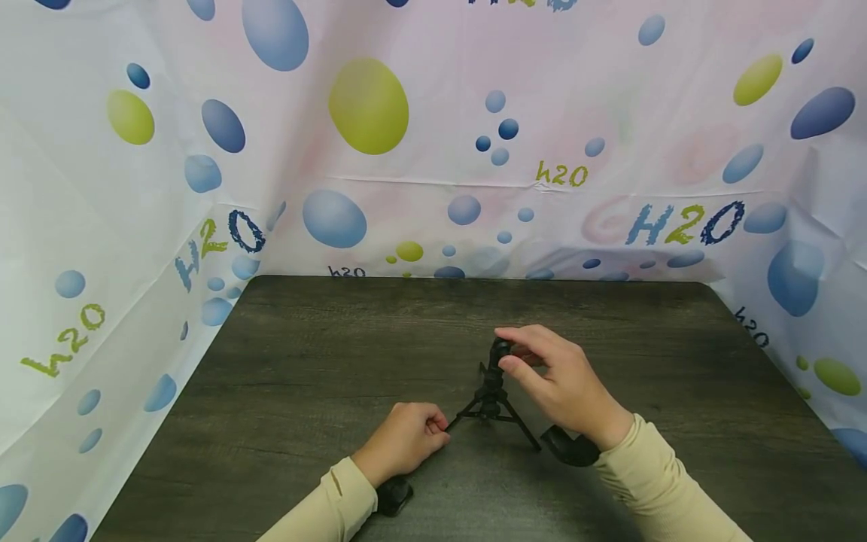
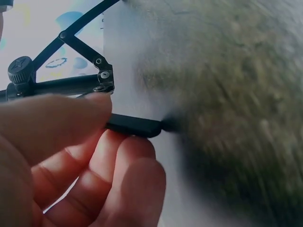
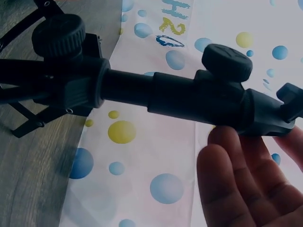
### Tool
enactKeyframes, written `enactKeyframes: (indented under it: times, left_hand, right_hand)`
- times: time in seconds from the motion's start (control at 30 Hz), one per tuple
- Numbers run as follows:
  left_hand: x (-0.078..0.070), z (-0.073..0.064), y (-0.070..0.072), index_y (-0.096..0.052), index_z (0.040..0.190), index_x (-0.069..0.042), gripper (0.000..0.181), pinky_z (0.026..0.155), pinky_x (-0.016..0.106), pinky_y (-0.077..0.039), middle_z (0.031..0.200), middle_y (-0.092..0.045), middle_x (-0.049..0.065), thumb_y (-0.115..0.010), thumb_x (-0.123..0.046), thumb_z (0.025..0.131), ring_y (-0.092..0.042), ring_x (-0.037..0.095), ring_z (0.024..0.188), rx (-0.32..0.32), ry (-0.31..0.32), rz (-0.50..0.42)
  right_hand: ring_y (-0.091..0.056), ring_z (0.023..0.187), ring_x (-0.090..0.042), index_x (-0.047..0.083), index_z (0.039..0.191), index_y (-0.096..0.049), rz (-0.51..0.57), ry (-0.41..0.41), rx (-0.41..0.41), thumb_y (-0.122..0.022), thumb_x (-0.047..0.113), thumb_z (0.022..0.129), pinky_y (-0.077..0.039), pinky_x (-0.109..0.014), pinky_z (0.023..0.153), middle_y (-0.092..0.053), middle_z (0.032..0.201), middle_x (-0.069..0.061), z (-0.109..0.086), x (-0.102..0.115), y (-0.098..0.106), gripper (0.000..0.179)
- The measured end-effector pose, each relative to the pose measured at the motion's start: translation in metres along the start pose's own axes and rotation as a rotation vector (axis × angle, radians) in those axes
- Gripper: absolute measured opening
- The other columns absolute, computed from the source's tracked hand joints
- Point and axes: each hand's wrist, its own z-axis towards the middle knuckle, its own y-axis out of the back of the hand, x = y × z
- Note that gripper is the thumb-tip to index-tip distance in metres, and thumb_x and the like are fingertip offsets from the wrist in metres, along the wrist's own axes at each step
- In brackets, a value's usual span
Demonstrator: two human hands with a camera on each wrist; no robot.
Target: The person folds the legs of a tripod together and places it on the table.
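Your left hand [image 1: 405,436] pinches one leg [image 2: 137,126] of the tripod [image 1: 489,395], your right hand [image 1: 569,380] its head [image 3: 269,113]; legs already spread, neither hand yet off.

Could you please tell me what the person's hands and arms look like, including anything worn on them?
Both arms wear long, pale yellow sleeves: the left sleeve and the right sleeve, wrinkled and without visible markings. The left hand and right hand are bare, without gloves. A black device shows under the left wrist, a black curved piece by the right.
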Motion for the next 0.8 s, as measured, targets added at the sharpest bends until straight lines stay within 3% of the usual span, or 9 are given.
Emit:
enactKeyframes:
  times: [0.37,0.8]
  left_hand:
    - [-0.0034,-0.001,-0.0026,-0.071,0.086,-0.009,0.007,0.06,0.023,-0.049,0.074,-0.062,-0.008,-0.077,-0.009,0.088,-0.056,0.002,0.065,-0.05,-0.037,0.093]
    - [-0.0038,-0.0035,-0.0087,-0.07,0.082,-0.011,0.01,0.057,0.021,-0.048,0.072,-0.06,-0.01,-0.077,-0.007,0.088,-0.053,0.0,0.062,-0.119,-0.062,0.172]
  right_hand:
    - [-0.071,0.09,-0.014,0.002,0.134,-0.062,-0.029,-0.019,0.05,-0.064,0.012,0.1,-0.058,-0.033,0.076,-0.069,0.121,-0.012,0.0009,0.0031,0.0045,0.036]
    - [-0.07,0.089,-0.014,0.002,0.134,-0.062,-0.034,0.014,0.043,-0.063,0.013,0.1,-0.058,-0.033,0.075,-0.068,0.119,-0.01,0.0004,0.0022,0.0021,0.035]
